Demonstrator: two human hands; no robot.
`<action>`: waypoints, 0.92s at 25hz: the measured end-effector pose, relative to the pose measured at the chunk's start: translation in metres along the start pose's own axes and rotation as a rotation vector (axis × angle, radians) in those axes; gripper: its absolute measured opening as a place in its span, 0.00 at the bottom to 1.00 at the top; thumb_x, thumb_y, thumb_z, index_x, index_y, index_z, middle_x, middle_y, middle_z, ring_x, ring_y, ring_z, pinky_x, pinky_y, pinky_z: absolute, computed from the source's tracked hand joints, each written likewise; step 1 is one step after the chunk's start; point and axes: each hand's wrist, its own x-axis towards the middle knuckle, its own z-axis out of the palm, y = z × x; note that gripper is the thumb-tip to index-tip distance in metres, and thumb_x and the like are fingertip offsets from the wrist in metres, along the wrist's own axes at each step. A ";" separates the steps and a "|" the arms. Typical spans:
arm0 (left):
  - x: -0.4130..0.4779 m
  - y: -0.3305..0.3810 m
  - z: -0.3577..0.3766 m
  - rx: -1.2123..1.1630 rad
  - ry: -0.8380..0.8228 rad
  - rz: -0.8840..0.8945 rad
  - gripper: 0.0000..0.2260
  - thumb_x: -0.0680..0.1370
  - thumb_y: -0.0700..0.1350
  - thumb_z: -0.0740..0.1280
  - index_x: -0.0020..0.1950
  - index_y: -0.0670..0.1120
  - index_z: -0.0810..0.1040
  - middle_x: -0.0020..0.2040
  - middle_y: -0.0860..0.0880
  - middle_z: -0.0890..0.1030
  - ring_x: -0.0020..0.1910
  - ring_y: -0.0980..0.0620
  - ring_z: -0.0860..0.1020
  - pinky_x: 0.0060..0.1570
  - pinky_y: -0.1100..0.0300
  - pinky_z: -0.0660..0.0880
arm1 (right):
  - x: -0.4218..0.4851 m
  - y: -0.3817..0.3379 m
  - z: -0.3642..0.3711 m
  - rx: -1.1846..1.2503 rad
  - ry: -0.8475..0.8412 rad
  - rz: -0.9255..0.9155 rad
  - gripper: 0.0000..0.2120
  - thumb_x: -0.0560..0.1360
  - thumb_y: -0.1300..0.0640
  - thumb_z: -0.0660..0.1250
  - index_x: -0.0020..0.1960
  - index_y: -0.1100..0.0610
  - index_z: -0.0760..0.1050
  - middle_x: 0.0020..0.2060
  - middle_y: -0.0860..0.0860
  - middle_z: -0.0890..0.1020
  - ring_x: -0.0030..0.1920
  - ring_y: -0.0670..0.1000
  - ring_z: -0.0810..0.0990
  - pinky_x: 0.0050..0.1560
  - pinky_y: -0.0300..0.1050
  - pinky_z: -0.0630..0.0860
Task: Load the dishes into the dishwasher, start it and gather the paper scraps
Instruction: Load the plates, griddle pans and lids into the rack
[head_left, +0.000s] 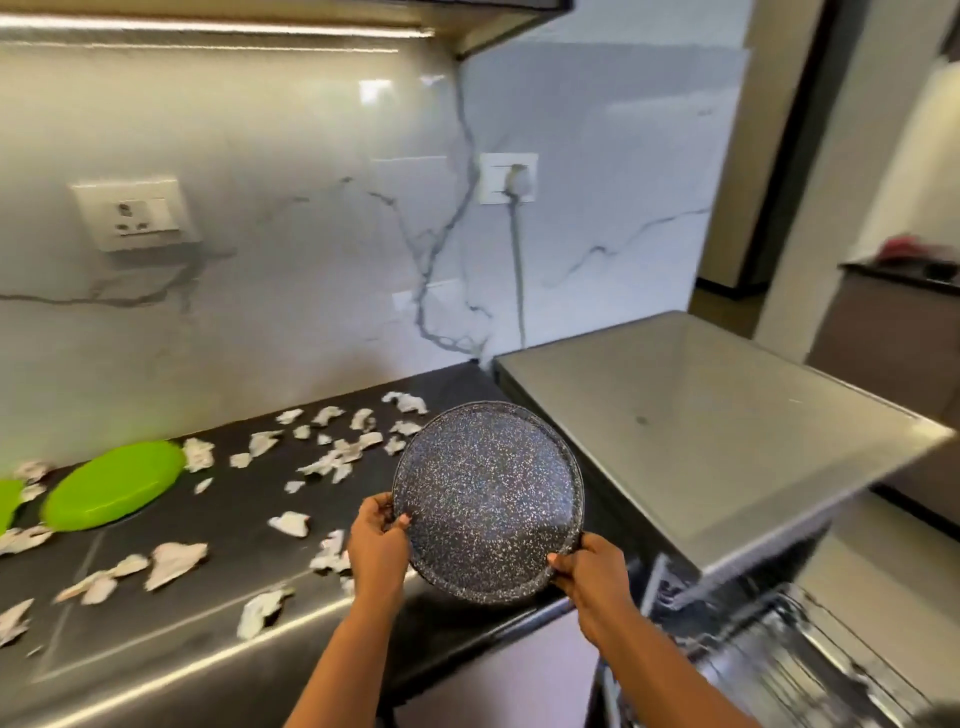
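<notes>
A round dark speckled plate (488, 499) is held tilted above the right end of the black counter (218, 525). My left hand (376, 543) grips its lower left rim, thumb on the face. My right hand (584, 569) grips its lower right rim. Several crumpled paper scraps (332, 452) lie scattered over the counter. A green plate (111, 486) lies upside down at the left, with another green piece (8, 506) at the frame edge. The open dishwasher's wire rack (789, 660) shows at the lower right, blurred.
The dishwasher's steel top (701, 415) stands right of the counter. A marble backsplash carries a wall socket (135, 213) and a plugged-in socket (509, 176) with a cord running down. A dark side counter (904, 275) with a red thing is far right.
</notes>
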 end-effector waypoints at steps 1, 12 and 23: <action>-0.011 0.002 0.021 0.006 -0.047 0.014 0.13 0.75 0.27 0.61 0.46 0.46 0.74 0.41 0.50 0.79 0.41 0.51 0.76 0.42 0.60 0.72 | 0.002 -0.001 -0.024 0.011 0.044 -0.002 0.11 0.68 0.79 0.61 0.39 0.65 0.73 0.35 0.59 0.78 0.37 0.56 0.77 0.42 0.53 0.79; -0.144 -0.019 0.215 0.268 -0.552 0.025 0.12 0.74 0.31 0.65 0.51 0.46 0.75 0.46 0.47 0.80 0.49 0.45 0.78 0.50 0.51 0.72 | -0.031 0.022 -0.270 0.234 0.521 0.076 0.18 0.69 0.78 0.60 0.56 0.66 0.74 0.44 0.61 0.81 0.41 0.59 0.79 0.47 0.56 0.80; -0.239 -0.074 0.324 0.683 -0.997 0.086 0.21 0.75 0.33 0.66 0.68 0.41 0.68 0.61 0.43 0.76 0.49 0.47 0.78 0.49 0.54 0.76 | -0.082 0.096 -0.380 0.492 0.920 0.261 0.15 0.70 0.80 0.56 0.49 0.67 0.76 0.40 0.60 0.79 0.39 0.56 0.75 0.43 0.51 0.77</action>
